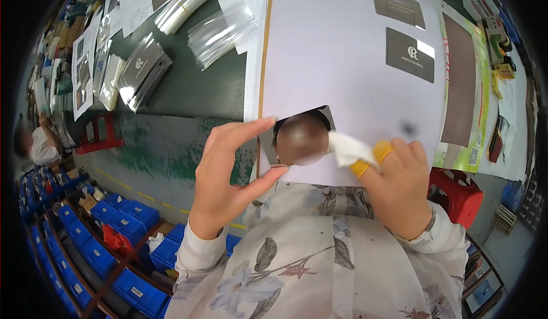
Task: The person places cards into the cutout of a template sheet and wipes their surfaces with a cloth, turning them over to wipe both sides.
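Observation:
A small shiny square plate (302,139), mirror-like, lies on the white board at its near edge, reflecting a head. My left hand (220,173) grips the plate's left side, index fingertip at its upper corner and thumb at the lower edge. In my right hand (399,185), a white cloth (349,149) is pinched between fingers wearing yellow finger cots. The cloth is at the plate's right edge and slightly blurred; I cannot tell whether it touches. Farther up the white board (325,45) lie a dark grey card with a silver logo (410,55) and another similar plate (398,6).
On the green table to the left are a stack of dark logo cards (142,71) and bundles of clear plastic sleeves (221,33). A brown strip (460,79) lies right of the board. Red stools (456,196) and blue bins (140,290) stand below; another person (43,139) sits far left.

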Available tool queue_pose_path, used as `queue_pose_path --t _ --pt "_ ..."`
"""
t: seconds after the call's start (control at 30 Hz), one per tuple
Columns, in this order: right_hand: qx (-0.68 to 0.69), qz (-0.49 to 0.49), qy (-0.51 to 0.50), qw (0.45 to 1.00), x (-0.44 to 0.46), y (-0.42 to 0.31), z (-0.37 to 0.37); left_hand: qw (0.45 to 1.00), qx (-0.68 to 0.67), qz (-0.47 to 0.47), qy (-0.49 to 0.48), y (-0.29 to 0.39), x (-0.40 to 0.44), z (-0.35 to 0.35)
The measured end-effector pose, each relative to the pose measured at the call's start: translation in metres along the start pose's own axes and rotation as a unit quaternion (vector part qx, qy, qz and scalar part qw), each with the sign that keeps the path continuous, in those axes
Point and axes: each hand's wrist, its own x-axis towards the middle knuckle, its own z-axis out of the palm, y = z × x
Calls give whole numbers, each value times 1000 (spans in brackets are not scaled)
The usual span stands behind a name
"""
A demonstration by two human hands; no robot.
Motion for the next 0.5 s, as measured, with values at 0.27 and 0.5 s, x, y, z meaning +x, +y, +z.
queue_pose_path --t 0.27,0.5 --pt "47 -55 36 997 15 -29 21 1000 -28 6 9 0 1 -1" --pt "-55 -9 45 997 31 1 15 998 -46 27 36 -3 -1 4"
